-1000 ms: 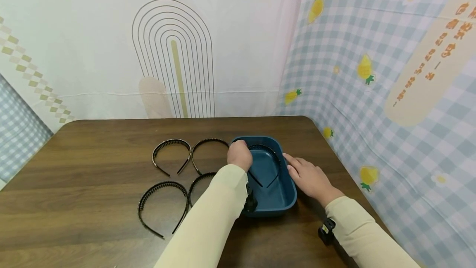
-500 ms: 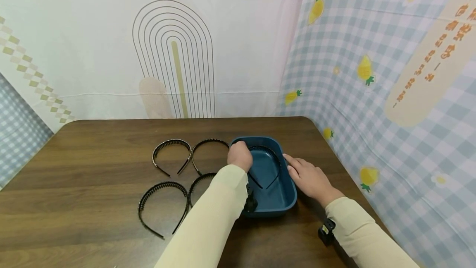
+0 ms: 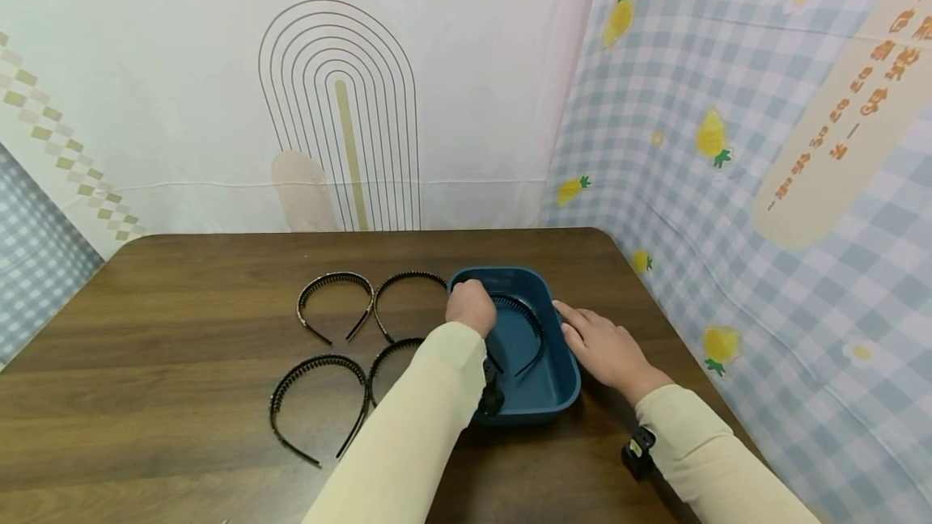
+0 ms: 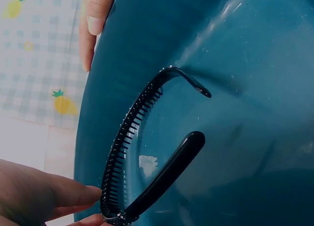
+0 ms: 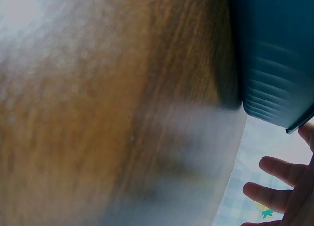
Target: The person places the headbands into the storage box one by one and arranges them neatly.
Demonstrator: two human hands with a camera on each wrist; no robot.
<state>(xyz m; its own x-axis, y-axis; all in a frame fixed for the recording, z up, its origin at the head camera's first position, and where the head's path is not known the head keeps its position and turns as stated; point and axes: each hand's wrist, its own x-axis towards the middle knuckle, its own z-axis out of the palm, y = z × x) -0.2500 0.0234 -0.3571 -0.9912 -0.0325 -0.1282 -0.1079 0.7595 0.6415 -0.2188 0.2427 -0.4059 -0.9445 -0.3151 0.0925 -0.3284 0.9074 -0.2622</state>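
My left hand (image 3: 471,307) pinches a thin black headband (image 4: 128,138), toothed along its curved inner edge, inside the glossy blue plastic tub (image 3: 555,382). My right hand (image 3: 604,348) rests relaxed, fingers straight, against the tub's right rim on the wooden table (image 3: 182,435).

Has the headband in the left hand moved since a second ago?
Yes. The headband sank slightly, deeper into the blue tray, away from its far rim.

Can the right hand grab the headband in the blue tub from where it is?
Probably yes. The right hand rests open against the tub, and the headband lies just over the low rim, though the left hand already pinches it.
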